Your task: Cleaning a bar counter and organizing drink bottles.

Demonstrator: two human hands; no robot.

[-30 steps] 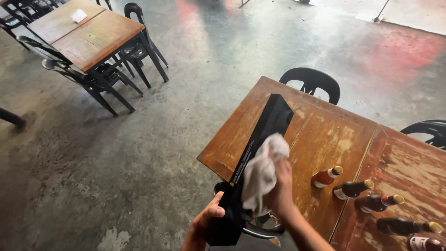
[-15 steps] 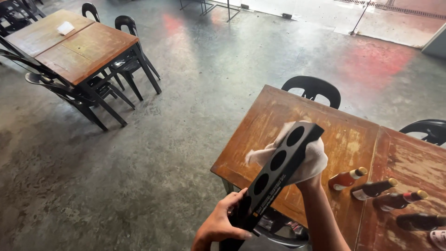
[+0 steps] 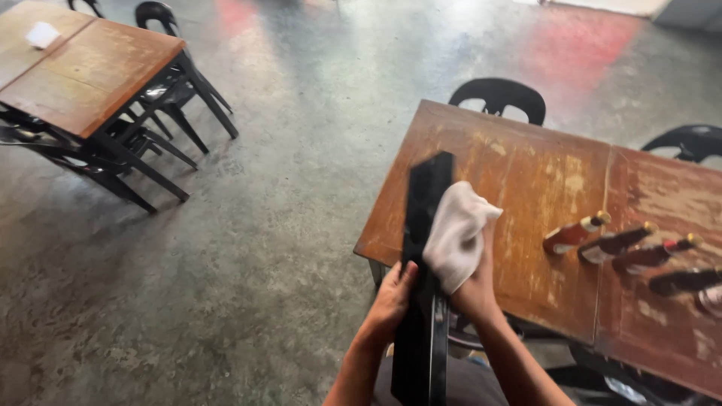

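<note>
Black rack [image 3: 421, 301] edge-on, long axis upright; left hand [image 3: 391, 297] grips it, right hand [image 3: 475, 289] presses cloth [image 3: 457, 233].

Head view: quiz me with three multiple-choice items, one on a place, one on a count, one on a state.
1. Where is the white cloth?
A. against the long black holder
B. on the floor
C. on a chair

2. How many bottles with yellow caps lie on the near table?
A. one
B. three
C. six

3. How is the holder supported?
A. lying flat on the table
B. held in the left hand
C. leaning on a chair

Answers:
1 A, the right hand presses the cloth on it.
2 B, three yellow caps show.
3 B, the fingers wrap its edge.
</note>
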